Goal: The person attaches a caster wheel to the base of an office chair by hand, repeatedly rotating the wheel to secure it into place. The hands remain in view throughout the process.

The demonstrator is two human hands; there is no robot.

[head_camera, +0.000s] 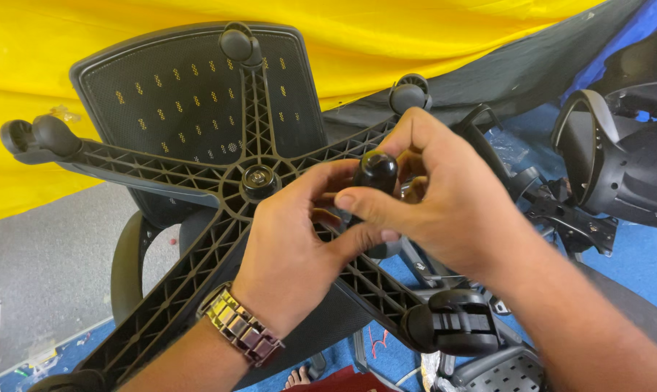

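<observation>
Your two hands meet over the middle of an upturned five-arm chair base (198, 239), black ribbed plastic with its underside facing you; your right hand (430, 196) has its grip clamped on a black caster wheel (376, 172), thumb across the front and fingers curled over the top, holding it just above one arm of the base; your left hand (292, 254), with a metal-link wristwatch (240, 328) on the wrist, curls in beneath the same wheel, fingertips touching it or the arm under it, though you cannot tell which, nor whether that grip is truly closed on anything; the centre hub (259, 180) of the base sits just left of your hands. Casters are already seated at the other arm ends: one at the top (238, 43), one at the far left (42, 136), one at the upper right (410, 94), and a larger one near you at the lower right (459, 323). Behind the base stands a black mesh chair back (161, 94) against yellow sheeting (415, 36); more black chair parts (611, 160) lie at the right on a blue floor (641, 254).
</observation>
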